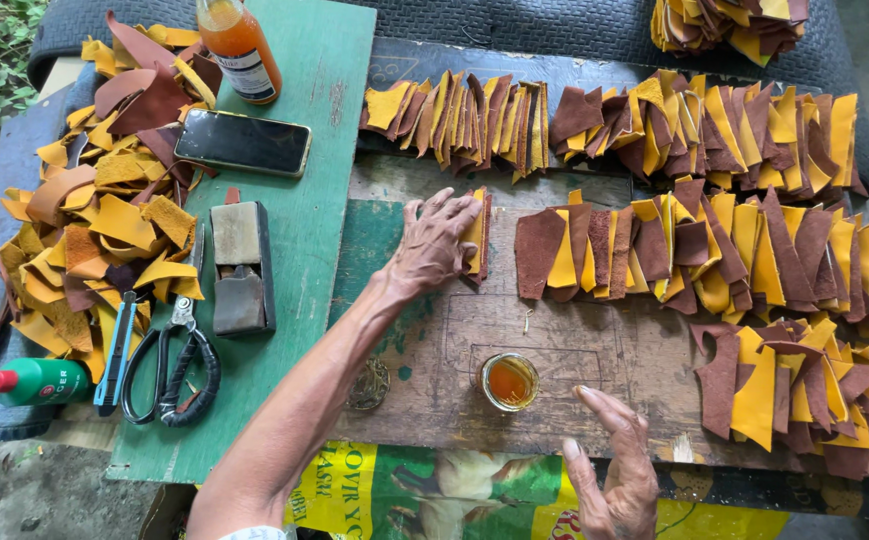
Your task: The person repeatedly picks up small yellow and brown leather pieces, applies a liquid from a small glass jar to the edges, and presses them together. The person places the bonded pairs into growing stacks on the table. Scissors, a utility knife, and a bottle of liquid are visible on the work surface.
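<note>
My left hand [434,243] lies flat on the wooden board [544,340], fingers pressed against a small upright stack of yellow and brown leather pieces [478,235]. My right hand [614,460] hovers at the near edge, fingers loosely spread and holding nothing, just right of a small glass jar of amber liquid [509,381]. Rows of overlapping yellow and brown leather pieces [714,245] fill the board to the right and along the back [454,118].
On the green board [304,250] at left lie a phone [242,142], an orange bottle [239,45], a sharpening block [241,265], scissors [169,365] and a blue knife [114,355]. A loose leather heap [104,210] and a green red-nozzled bottle [29,381] sit far left.
</note>
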